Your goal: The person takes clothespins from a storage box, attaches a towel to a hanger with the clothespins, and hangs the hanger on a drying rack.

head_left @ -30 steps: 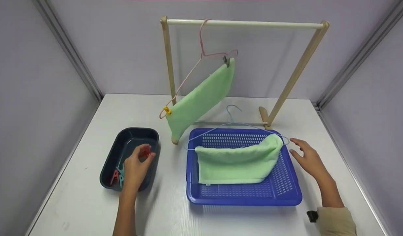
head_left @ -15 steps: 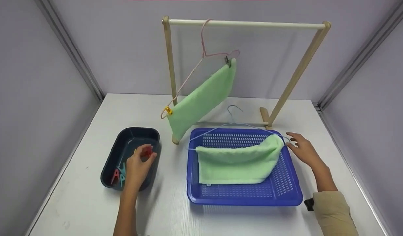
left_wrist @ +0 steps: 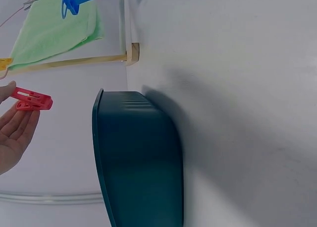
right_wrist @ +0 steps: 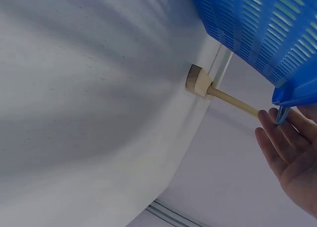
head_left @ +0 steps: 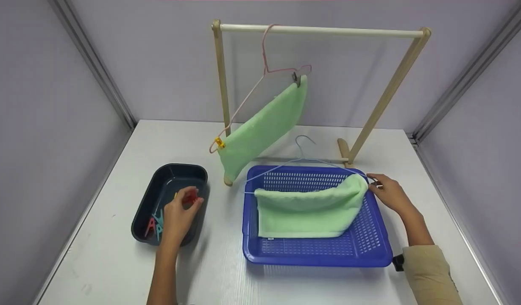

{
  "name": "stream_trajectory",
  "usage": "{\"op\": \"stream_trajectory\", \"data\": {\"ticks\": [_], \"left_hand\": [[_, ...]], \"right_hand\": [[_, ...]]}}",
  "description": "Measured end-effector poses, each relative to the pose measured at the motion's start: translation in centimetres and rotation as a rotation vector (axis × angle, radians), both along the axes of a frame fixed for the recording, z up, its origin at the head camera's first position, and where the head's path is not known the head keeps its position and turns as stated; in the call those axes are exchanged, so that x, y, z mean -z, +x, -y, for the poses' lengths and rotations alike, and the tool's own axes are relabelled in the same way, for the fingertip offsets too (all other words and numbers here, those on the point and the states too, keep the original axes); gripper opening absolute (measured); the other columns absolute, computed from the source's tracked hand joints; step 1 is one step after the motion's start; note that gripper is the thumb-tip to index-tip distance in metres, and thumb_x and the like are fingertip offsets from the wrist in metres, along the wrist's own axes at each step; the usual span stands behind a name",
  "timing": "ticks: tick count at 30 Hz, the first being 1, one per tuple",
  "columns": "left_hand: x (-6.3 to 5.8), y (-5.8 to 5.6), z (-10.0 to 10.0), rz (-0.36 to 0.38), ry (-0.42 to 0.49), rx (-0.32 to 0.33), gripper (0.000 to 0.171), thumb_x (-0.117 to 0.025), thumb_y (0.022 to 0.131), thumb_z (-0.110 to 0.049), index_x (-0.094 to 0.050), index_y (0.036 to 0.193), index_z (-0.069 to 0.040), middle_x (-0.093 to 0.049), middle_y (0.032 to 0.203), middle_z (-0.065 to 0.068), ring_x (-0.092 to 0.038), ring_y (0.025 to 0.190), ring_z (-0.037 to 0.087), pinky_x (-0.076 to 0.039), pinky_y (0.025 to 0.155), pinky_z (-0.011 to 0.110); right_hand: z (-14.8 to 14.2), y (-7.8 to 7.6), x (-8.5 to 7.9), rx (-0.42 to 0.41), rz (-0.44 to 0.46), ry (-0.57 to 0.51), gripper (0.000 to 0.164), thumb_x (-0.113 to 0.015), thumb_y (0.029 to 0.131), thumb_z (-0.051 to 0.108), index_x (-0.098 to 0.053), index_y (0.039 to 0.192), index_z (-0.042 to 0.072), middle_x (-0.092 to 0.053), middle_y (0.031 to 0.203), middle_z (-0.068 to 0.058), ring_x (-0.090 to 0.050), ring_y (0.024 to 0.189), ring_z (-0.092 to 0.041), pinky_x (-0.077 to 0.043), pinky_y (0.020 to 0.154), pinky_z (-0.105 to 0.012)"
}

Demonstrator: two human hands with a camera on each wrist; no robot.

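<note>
From the left: dark tray on the bench, teal clothespins and a pinkish-red clothespin in its near end. Left grip above the tray's right side, narrow, pinching the red clothespin by its handle end, nose pointing away from the palm. Apparently not squeezed open.

Center back, on the rack: pink hanger with a green towel, yellow clip at the low end, dark clip at the high end. Probably worth copying: one clip per end.

In front: blue basket, blue hanger laid across it, green cloth along the bottom bar. Flat at the left, bunched at the right.

Likely step: pegging. Smooth the bunch first, straddle cloth plus bar, seat deep, release slowly, tug-test.

Far right: right grip at the hanger's end loop, fairly narrow; can't tell whether pinching or just touching. Steady the hanger there, without lifting.
</note>
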State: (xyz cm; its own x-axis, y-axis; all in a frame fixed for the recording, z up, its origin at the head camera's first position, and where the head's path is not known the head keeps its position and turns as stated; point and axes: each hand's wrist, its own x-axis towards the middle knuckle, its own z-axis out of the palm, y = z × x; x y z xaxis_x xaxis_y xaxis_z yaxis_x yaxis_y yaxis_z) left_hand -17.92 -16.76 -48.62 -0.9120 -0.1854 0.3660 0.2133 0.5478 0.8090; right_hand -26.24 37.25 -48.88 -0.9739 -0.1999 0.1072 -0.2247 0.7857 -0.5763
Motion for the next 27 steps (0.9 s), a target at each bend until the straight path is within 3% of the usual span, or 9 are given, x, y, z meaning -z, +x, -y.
{"op": "stream_trajectory", "data": {"ticks": [9,18,27], "left_hand": [[0.0,0.0,0.1,0.012,0.001,-0.004,0.035,-0.071,0.080,-0.008,-0.059,0.112,0.002,-0.064,0.103,0.016,-0.062,0.091,0.029,-0.050,0.078,0.042],[0.0,0.1,0.2,0.030,0.006,0.006,0.035,-0.070,0.081,-0.008,-0.058,0.112,0.002,-0.063,0.104,0.016,-0.061,0.092,0.029,-0.050,0.079,0.041],[0.1,0.3,0.2,0.071,-0.016,-0.008,0.035,-0.070,0.082,-0.010,-0.058,0.112,0.001,-0.063,0.104,0.015,-0.061,0.092,0.028,-0.049,0.081,0.039]], "right_hand": [[0.1,-0.3,-0.4,-0.034,-0.053,0.002,0.040,-0.056,0.086,-0.006,-0.046,0.123,-0.014,-0.046,0.113,-0.033,-0.055,0.091,-0.043,-0.046,0.077,-0.052],[0.3,0.3,-0.4,-0.012,-0.083,-0.074,0.036,-0.061,0.077,-0.016,-0.051,0.112,-0.015,-0.043,0.101,-0.026,-0.055,0.081,-0.034,-0.050,0.071,-0.039],[0.5,1.4,-0.1,0.020,-0.121,-0.069,0.025,-0.064,0.076,-0.014,-0.047,0.094,-0.006,-0.048,0.092,-0.018,-0.056,0.080,-0.033,-0.049,0.067,-0.040]]}}
